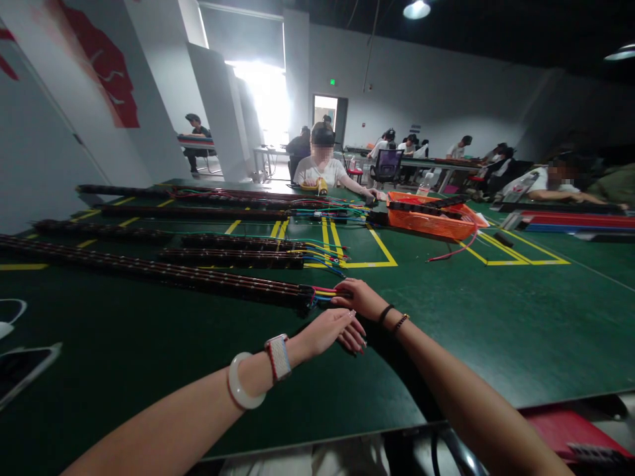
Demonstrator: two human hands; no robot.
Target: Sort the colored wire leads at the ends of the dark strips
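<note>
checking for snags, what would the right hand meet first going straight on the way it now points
The right hand would likely meet the coloured wires first, possibly already touching; depth is unclear.

A long, dark bundle lies flat and nearly straight on the green desk, running from the left edge of the view to the middle and slanting toward the near side as it goes – blackish overall, with slim reddish-brown lines along its length, dotted by small pale marks at intervals. At its right end, just past a black, slightly ragged part with bits of blue, coloured wires come out side by side – pinkish red, yellow and blue, fairly straight, their tips hidden from view.
</note>
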